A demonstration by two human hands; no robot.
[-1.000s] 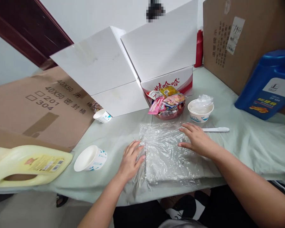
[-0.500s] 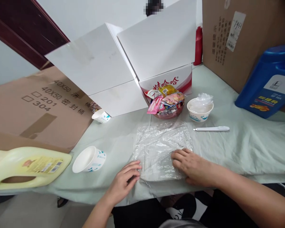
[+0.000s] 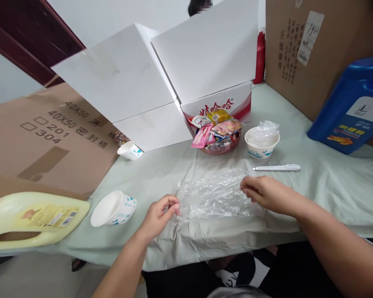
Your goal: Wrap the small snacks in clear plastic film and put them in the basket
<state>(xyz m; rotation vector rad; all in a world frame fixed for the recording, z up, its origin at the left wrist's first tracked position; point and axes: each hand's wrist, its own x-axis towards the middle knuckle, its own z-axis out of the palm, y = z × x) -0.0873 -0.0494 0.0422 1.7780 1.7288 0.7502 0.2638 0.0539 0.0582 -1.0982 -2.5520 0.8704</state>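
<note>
A crinkled transparent plastic bag (image 3: 214, 194) is stretched sideways between my hands, just over the cloth at the front of the table. My left hand (image 3: 161, 213) pinches its left edge between thumb and fingers. On the opposite edge, the fingers of my right hand (image 3: 264, 192) are curled closed around the plastic. Beyond the bag stands a bowl (image 3: 222, 148) heaped with wrapped snacks (image 3: 224, 128). A small white cutter (image 3: 276, 167) lies past my right hand. Behind it, a paper bowl (image 3: 259, 152) holds crumpled clear plastic (image 3: 265, 133).
An empty paper bowl (image 3: 124, 209) tilts on its side at left, near a yellow jug (image 3: 49, 207); another paper bowl (image 3: 132, 151) lies farther back. White box flaps (image 3: 205, 54) rise behind. Cardboard boxes (image 3: 59, 161) flank the table; a blue jug (image 3: 354, 107) leans at right.
Both hands have lifted from the flat bag and now grip its sides. Its near edge has moved away from me, and the bag is narrower front to back. My right hand has shifted right.
</note>
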